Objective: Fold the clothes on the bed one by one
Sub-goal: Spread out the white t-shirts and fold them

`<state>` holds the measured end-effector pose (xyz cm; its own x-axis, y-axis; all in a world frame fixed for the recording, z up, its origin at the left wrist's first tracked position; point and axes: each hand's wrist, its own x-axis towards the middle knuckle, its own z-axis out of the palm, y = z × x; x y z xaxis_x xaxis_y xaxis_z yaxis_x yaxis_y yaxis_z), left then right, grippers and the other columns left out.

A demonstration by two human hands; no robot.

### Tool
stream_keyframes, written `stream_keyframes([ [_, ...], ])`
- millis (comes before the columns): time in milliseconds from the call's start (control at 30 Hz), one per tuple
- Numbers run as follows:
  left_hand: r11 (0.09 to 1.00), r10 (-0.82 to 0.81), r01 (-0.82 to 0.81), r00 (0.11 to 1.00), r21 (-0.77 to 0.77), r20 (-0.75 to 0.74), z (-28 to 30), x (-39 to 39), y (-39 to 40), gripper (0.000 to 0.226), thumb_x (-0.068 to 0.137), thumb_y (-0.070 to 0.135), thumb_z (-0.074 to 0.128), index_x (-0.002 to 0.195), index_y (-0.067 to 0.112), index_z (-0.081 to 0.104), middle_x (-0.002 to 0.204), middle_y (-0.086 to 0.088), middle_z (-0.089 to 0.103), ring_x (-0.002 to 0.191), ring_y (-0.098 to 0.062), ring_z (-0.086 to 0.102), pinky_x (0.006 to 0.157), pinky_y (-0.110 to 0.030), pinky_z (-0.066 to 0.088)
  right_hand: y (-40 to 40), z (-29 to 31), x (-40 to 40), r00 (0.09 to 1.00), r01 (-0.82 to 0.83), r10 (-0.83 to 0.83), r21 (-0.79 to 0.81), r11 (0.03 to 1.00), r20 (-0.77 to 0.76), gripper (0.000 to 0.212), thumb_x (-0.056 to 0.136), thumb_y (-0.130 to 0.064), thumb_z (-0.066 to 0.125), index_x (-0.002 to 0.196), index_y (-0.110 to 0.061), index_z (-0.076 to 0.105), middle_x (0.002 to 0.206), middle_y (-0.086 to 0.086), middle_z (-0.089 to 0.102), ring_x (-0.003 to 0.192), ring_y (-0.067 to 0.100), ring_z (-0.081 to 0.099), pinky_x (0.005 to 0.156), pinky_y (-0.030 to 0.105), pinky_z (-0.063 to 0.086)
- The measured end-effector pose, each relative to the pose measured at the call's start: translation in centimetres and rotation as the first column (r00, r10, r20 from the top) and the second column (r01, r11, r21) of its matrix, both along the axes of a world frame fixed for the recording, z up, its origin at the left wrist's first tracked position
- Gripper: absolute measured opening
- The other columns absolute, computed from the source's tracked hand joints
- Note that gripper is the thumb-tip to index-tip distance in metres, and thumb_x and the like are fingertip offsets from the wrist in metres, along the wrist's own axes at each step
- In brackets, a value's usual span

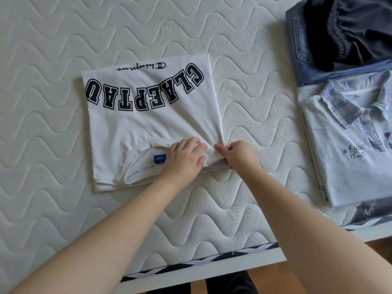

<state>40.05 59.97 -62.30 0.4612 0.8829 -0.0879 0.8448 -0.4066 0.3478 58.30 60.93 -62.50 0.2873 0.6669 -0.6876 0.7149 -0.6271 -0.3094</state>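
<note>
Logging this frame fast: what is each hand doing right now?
Left hand: fingers flat, pressing on the white T-shirt near its collar.
Right hand: pinching the T-shirt's near right corner.

T-shirt (148, 124) lies on mattress (53, 49); folded clothes pile (350, 155) well apart, right.

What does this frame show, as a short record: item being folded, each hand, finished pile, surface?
item: white T-shirt, partly folded, black lettering up, collar and blue label toward the person
left hand: rests flat on the shirt beside the collar
right hand: pinches the shirt's near right corner, fabric bunched there
pile: pale polo shirt folded on the right; jeans and a dark garment beyond it
surface: quilted white mattress
stage: fold not yet finished
</note>
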Motion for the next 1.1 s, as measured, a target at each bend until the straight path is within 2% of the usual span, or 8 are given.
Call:
stream_keyframes([
  [167, 0.996, 0.002, -0.009, 0.997, -0.086, -0.081, -1.6, -0.5, 0.9, 0.051, 0.096, 0.030, 0.049, 0.145, 0.018, 0.044, 0.154, -0.003, 0.037, 0.143, -0.021, 0.031, 0.112, -0.041, 0.024, 0.7, 0.0, -0.2, 0.977, 0.198, -0.171, 0.247, 0.949, -0.127, 0.028, 0.091, -0.048, 0.060, 0.094, -0.021, 0.061, 0.082, -0.010, 0.063, 0.084, 0.016, 0.062, 0.065, 0.029, 0.041],
  [333, 0.996, -0.024, 0.016, 0.995, -0.086, -0.094, -2.1, -1.0, 0.9, 0.056, 0.095, 0.034, 0.050, 0.147, 0.017, 0.041, 0.156, -0.002, 0.033, 0.145, -0.018, 0.027, 0.116, -0.040, 0.023, 3.7, 0.2, -1.5, 0.971, 0.209, -0.154, 0.331, 0.920, -0.183, 0.028, 0.091, -0.042, 0.062, 0.106, -0.019, 0.067, 0.087, -0.006, 0.066, 0.085, 0.018, 0.063, 0.076, 0.033, 0.051],
  [500, 0.995, -0.034, 0.027, 0.997, -0.101, -0.072, -1.8, -1.4, 1.0, 0.058, 0.094, 0.037, 0.038, 0.148, 0.016, 0.039, 0.156, -0.002, 0.033, 0.145, -0.018, 0.027, 0.116, -0.039, 0.019, 5.0, -0.3, -1.9, 0.963, 0.237, -0.173, 0.335, 0.912, -0.209, 0.013, 0.092, -0.033, 0.061, 0.085, -0.026, 0.070, 0.069, -0.012, 0.063, 0.073, 0.015, 0.061, 0.059, 0.026, 0.044],
  [633, 0.993, -0.028, 0.018, 0.996, -0.113, -0.082, -1.8, -1.7, 1.3, 0.055, 0.096, 0.033, 0.045, 0.149, 0.016, 0.038, 0.157, -0.002, 0.032, 0.146, -0.018, 0.026, 0.118, -0.040, 0.021, 4.8, -0.8, -1.3, 0.906, 0.343, -0.251, 0.242, 0.908, -0.341, 0.022, 0.094, -0.035, 0.062, 0.097, -0.018, 0.075, 0.084, -0.003, 0.072, 0.076, 0.014, 0.064, 0.067, 0.028, 0.049],
  [767, 0.992, -0.045, 0.030, 0.991, -0.126, -0.123, -1.7, -2.1, 1.8, 0.059, 0.095, 0.039, 0.028, 0.147, 0.016, 0.040, 0.156, -0.002, 0.033, 0.145, -0.018, 0.029, 0.116, -0.041, 0.024, 4.6, -1.5, -1.4, 0.983, 0.145, -0.171, 0.296, 0.944, 0.063, 0.033, 0.091, -0.054, 0.057, 0.089, -0.021, 0.058, 0.071, -0.011, 0.053, 0.075, 0.020, 0.054, 0.058, 0.031, 0.034],
  [833, 0.992, -0.053, 0.037, 0.990, -0.118, -0.131, -1.5, -2.5, 2.0, 0.058, 0.094, 0.038, 0.028, 0.147, 0.016, 0.041, 0.155, -0.002, 0.035, 0.144, -0.019, 0.031, 0.115, -0.041, 0.026, 4.0, -1.7, -1.4, 0.977, 0.101, -0.157, 0.337, 0.936, 0.145, 0.037, 0.091, -0.055, 0.055, 0.091, -0.019, 0.051, 0.077, -0.009, 0.053, 0.080, 0.022, 0.055, 0.062, 0.033, 0.035],
  [967, 0.996, -0.028, 0.016, 0.990, -0.089, -0.137, -1.7, -4.1, 2.3, 0.056, 0.097, 0.036, 0.032, 0.149, 0.017, 0.037, 0.157, -0.005, 0.031, 0.145, -0.023, 0.028, 0.117, -0.045, 0.024, 2.9, -2.0, -1.9, 0.982, 0.034, -0.121, 0.501, 0.865, 0.143, 0.041, 0.095, -0.047, 0.053, 0.121, -0.016, 0.053, 0.117, 0.004, 0.060, 0.110, 0.026, 0.054, 0.088, 0.036, 0.037],
  [1100, 0.995, 0.072, -0.082, 0.983, -0.050, -0.168, -1.6, -7.1, 3.0, 0.057, 0.097, 0.035, 0.028, 0.151, 0.019, 0.033, 0.159, -0.005, 0.026, 0.147, -0.024, 0.024, 0.117, -0.047, 0.021, 2.8, -2.5, -3.6, 0.943, -0.326, 0.214, 0.572, 0.753, 0.256, 0.059, 0.102, -0.041, 0.040, 0.154, -0.019, 0.025, 0.160, 0.000, 0.028, 0.148, 0.019, 0.020, 0.117, 0.036, 0.011],
])
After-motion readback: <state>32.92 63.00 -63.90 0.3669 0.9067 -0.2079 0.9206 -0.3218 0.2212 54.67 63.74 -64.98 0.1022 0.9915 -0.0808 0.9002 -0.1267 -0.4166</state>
